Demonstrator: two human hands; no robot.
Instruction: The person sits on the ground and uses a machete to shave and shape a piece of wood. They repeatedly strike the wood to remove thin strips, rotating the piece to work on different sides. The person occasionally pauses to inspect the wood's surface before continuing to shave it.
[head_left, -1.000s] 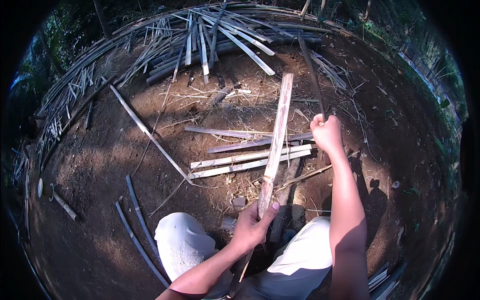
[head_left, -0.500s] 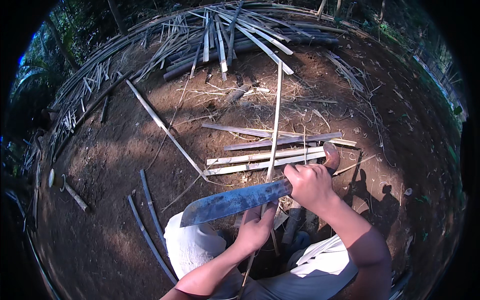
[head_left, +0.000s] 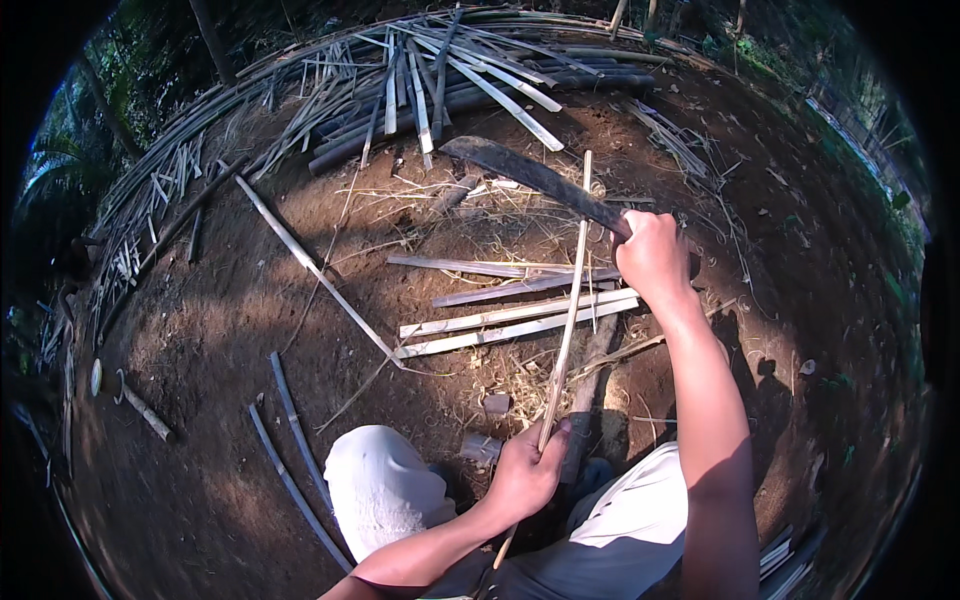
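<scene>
My left hand [head_left: 528, 470] is closed around a long, thin bamboo strip [head_left: 566, 350], which slants up and away from between my knees. Farther out, my right hand [head_left: 652, 252] grips the handle of a machete [head_left: 540, 180]. Its broad, dark, curved blade points to the left and crosses the strip near the far end; whether the edge touches it I cannot tell. Past my left hand, several split bamboo pieces [head_left: 510, 318] lie side by side on the soil, partly behind the strip. Under the strip a round wooden log [head_left: 592, 380] runs away from me.
A large heap of bamboo poles and split lengths [head_left: 420, 90] spreads across the far side. One long pale pole [head_left: 305, 255] lies at the left, with two dark curved strips [head_left: 290, 470] nearer me. Shavings [head_left: 500, 385] litter the brown ground. A short stick [head_left: 148, 412] lies far left.
The machete has moved away from me, from above my left hand to the strip's far end. My left hand still holds the strip, which now leans more to the right.
</scene>
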